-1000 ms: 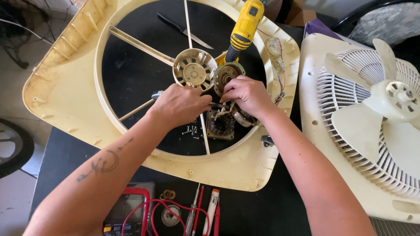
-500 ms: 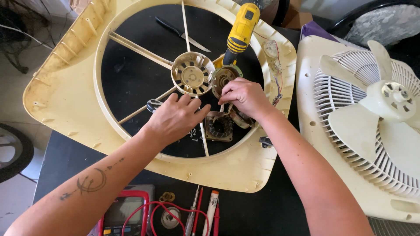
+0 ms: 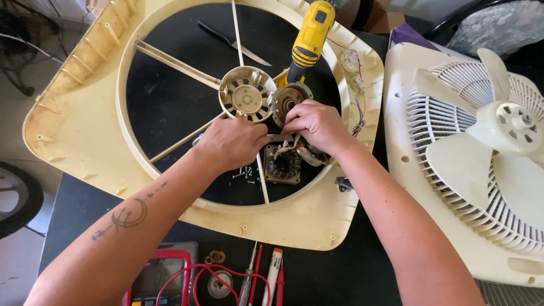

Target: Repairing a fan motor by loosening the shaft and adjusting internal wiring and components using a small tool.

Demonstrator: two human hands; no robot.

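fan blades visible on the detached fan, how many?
3 on the fan blade assembly resting on the white grille: one upper, one lower left, one lower right cut by the frame edge.

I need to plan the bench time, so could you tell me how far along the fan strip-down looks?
Done: the blade and grille lie apart on the right, and loose screws sit inside the frame. In hand: the left hand and right hand work together on the motor parts beside the hub. Left: the motor parts are still in pieces.
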